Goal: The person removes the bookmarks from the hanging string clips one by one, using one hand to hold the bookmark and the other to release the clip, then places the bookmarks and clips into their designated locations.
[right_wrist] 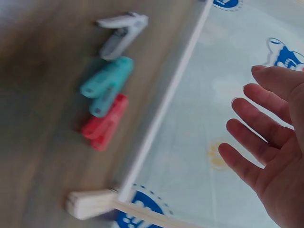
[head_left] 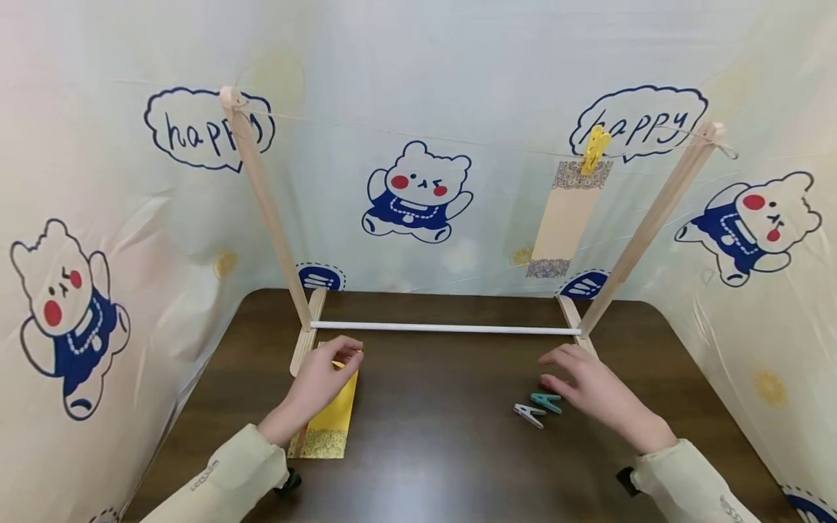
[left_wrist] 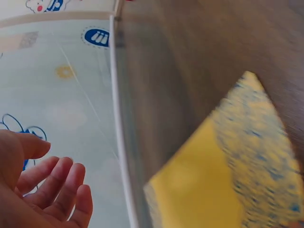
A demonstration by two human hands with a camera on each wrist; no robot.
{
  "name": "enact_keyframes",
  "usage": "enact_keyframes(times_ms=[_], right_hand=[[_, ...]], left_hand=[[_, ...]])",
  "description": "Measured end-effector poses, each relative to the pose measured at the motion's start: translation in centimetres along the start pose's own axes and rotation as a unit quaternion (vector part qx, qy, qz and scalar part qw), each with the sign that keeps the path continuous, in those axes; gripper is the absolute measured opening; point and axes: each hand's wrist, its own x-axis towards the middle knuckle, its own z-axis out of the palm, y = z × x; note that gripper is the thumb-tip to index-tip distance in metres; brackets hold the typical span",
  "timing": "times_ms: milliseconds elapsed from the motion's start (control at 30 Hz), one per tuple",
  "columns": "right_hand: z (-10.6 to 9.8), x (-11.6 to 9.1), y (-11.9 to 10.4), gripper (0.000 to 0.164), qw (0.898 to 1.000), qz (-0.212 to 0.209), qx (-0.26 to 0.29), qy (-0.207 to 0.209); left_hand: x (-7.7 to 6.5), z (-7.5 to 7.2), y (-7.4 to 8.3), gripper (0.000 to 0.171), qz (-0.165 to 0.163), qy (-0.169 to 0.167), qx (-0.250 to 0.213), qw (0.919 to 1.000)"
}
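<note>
My left hand [head_left: 317,381] is over a yellow paper strip [head_left: 336,410] with a patterned band at its end, lying on the table. In the left wrist view its fingers are loosely bent with nothing between them. My right hand [head_left: 591,381] is above the table near a teal clothespin [head_left: 546,402] and a grey-white clothespin [head_left: 529,415]. A red clothespin [right_wrist: 105,122] lies beside the teal one in the right wrist view. The right fingers are relaxed and hold nothing. A yellow clothespin [head_left: 596,149] clips a beige paper strip [head_left: 565,218] with patterned ends to a string.
Two wooden posts, left [head_left: 268,211] and right [head_left: 654,225], carry the thin string [head_left: 405,135] between their tops. A white rod [head_left: 445,328] joins them low down, near the table's back edge. Behind hangs a printed curtain [head_left: 510,65].
</note>
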Motion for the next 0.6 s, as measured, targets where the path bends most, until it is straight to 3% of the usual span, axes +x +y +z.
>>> enact_keyframes(times_ms=[367,467,600], right_hand=[[-5.4,2.8,-0.9,0.031,0.999,-0.01,-0.028,0.041],[-6.7,3.5,-1.1,0.032,0.998,-0.02,-0.029,0.052],[-8.2,4.4,-1.4,0.035,0.996,-0.034,-0.032,0.072]], left_hand=[[2.8,2.3,4.6,0.019,0.07,0.029,-0.06,0.9954],[3.6,2.9,6.0,0.02,0.072,0.022,-0.088,0.9933],[4.6,3.5,8.0,0.023,0.048,0.006,-0.147,0.988]])
